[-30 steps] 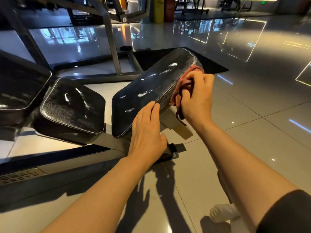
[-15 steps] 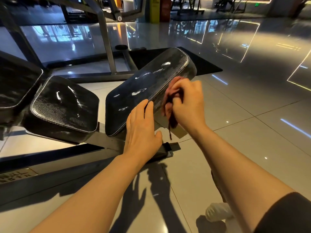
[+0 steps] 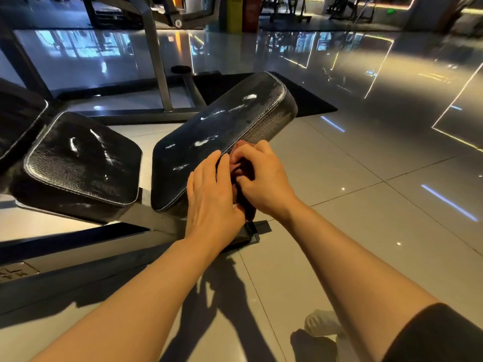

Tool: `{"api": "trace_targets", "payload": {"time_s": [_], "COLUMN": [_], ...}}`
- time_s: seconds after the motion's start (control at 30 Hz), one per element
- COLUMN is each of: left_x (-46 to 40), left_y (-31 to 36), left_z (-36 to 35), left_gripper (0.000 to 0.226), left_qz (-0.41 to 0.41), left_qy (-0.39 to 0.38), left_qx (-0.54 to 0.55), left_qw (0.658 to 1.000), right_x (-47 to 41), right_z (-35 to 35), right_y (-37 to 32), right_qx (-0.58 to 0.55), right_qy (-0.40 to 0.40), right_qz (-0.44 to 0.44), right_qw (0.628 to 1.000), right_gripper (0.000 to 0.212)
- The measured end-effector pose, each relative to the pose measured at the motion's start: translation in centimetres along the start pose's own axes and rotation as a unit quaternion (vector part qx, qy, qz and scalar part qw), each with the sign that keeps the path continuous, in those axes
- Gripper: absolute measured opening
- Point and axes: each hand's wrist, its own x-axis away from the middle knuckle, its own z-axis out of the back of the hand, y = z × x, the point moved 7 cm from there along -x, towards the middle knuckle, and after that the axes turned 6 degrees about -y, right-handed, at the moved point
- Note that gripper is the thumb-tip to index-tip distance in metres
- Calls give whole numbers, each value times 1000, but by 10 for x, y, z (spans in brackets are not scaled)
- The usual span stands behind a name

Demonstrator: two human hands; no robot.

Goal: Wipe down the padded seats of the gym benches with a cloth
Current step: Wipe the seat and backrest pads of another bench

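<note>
A long black padded bench pad (image 3: 222, 131) slopes up to the right, shiny with wet streaks. Left of it lies a shorter black seat pad (image 3: 81, 163). My right hand (image 3: 261, 178) grips a dark red cloth (image 3: 247, 169) against the pad's near right side edge. My left hand (image 3: 211, 197) lies flat with straight fingers on the pad's near corner, touching the right hand. Most of the cloth is hidden between the two hands.
The bench's dark metal base rail (image 3: 78, 270) runs along the glossy tiled floor at lower left. A grey machine frame post (image 3: 159, 69) and a black floor mat (image 3: 308, 100) stand behind the bench. A white shoe (image 3: 324, 322) shows at the bottom.
My right hand has slid the cloth down the pad's side edge from the far upper end toward me, and now meets the left hand. The left hand stayed on the near corner.
</note>
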Motion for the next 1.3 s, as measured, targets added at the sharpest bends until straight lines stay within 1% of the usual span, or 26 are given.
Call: {"api": "trace_targets", "payload": {"time_s": [0.03,0.07,0.1,0.2,0.23,0.27,0.37,0.43,0.5,0.57,0.63,0.7,0.77,0.83,0.9,1.0,1.1,1.17,1.3], "left_x": [0,0,0,-1,-1,-1,2,3,4,5,7,10,13,15,18,21,23,24,24], "left_y": [0,0,0,-2,-3,-4,-8,-11,-11,-8,-3,2,5,5,6,11,20,30,32], "left_z": [-1,-1,-2,-2,-1,-1,1,2,7,13,18,23,30,38,45,50,49,43,40], "left_gripper": [87,88,88,90,90,90,88,85,78,65,58,63,71,75,80,82,87,82,57], "left_qz": [0,-1,-3,-7,-11,-15,-22,-22,-31,-43,-53,-64,-69,-66,-67,-77,-90,-103,-84], "left_qy": [0,1,0,-9,-12,-15,-17,-9,12,39,53,56,67,87,94,89,79,71,100], "left_qx": [-1,-5,-11,-20,-19,-18,-15,-8,14,50,80,96,97,86,81,93,94,91,115], "left_qw": [1000,1000,1000,1000,1000,1000,1000,1000,999,997,994,992,991,990,990,989,988,988,985], "right_x": [0,0,-1,1,0,-2,-5,0,6,12,18,21,24,28,33,38,41,43,47], "right_z": [1,6,15,51,57,59,40,24,8,1,6,12,15,17,22,34,48,51,52], "right_y": [1,2,3,8,10,12,13,8,3,0,-1,-2,-7,-15,-17,-16,-16,-18,-25], "right_qx": [8,14,12,-34,-41,-36,-28,-37,-42,-66,-137,-204,-234,-212,-203,-213,-179,-180,-204], "right_qy": [-16,-8,26,193,227,236,183,131,60,19,18,12,-9,-16,0,41,95,94,44], "right_qz": [-1,-3,-7,-27,-37,-46,-54,-39,-10,9,-5,-9,9,33,47,28,15,14,36], "right_qw": [1000,1000,1000,980,972,970,981,990,997,998,990,979,972,976,978,976,979,979,977], "right_gripper": [26,26,25,19,17,19,34,38,40,42,43,46,48,45,33,19,12,11,14]}}
